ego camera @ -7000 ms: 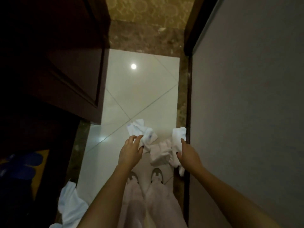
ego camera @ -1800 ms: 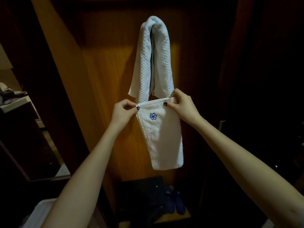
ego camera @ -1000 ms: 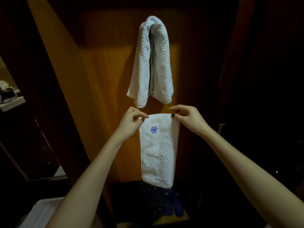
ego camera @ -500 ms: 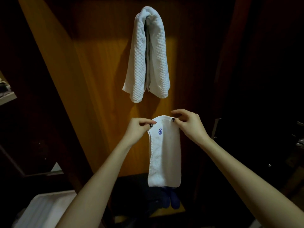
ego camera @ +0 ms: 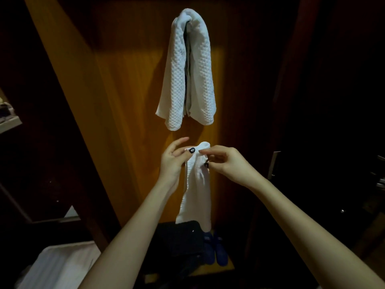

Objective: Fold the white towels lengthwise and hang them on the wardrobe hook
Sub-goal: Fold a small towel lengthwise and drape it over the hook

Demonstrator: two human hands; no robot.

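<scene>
Corners brought together, lengthwise fold made.
Narrowed from spread sheet to strip: towel (ego camera: 196, 184) pinched at top by left hand (ego camera: 173, 161) and right hand (ego camera: 227, 163), just below hung towel (ego camera: 187, 69). Likely ready for lifting to hook, hidden beneath.

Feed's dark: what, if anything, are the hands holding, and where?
Left hand and right hand both pinch the small white towel at its top end.
</scene>
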